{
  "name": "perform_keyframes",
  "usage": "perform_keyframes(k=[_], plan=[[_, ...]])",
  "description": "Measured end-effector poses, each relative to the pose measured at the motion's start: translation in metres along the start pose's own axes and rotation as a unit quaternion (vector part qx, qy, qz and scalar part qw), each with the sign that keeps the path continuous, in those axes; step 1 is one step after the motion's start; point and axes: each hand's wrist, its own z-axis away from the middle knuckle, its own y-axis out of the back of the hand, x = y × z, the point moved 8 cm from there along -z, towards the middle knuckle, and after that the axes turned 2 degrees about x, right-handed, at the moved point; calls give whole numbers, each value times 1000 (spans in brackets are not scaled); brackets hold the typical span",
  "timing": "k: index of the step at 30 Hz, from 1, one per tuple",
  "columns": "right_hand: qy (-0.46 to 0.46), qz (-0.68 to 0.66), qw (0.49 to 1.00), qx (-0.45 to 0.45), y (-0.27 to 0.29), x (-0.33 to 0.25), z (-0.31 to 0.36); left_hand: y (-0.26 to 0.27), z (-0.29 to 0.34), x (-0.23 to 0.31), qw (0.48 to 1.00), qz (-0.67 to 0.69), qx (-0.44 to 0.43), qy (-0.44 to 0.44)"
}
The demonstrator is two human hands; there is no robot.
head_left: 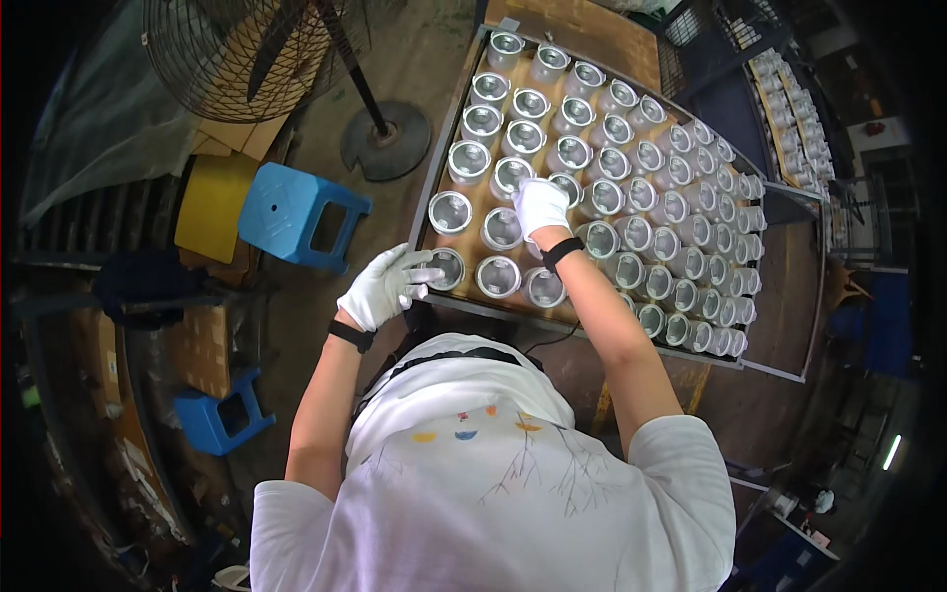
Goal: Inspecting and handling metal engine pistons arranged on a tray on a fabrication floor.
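Note:
Rows of silvery round metal cups (498,277) with small lugs at their rims stand upright on a brown board in a metal-framed rack (426,212). My left hand (387,284), in a white glove, is at the rack's near left corner. Its fingers are stretched out, and their tips reach over the rim of the corner cup (447,266). My right hand (543,205), also gloved in white, is among the cups farther in. Its fingers point down and are drawn together beside the rim of one cup (512,175); what they grip is hidden.
A blue plastic stool (286,209) stands left of the rack, with a second blue stool (225,414) nearer me. A caged fan (261,49) on a round base (387,140) is at the far left. Another rack of similar cups (789,113) stands far right.

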Motion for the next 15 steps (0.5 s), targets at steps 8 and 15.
perform_keyframes(k=[8,15], plan=[[13,170,985,-20,-71,-5,-39,12,23,4,999,-4,46,-17],[-6,127,989,-75,-8,-12,-27,30,37,7,995,2,85,-45]])
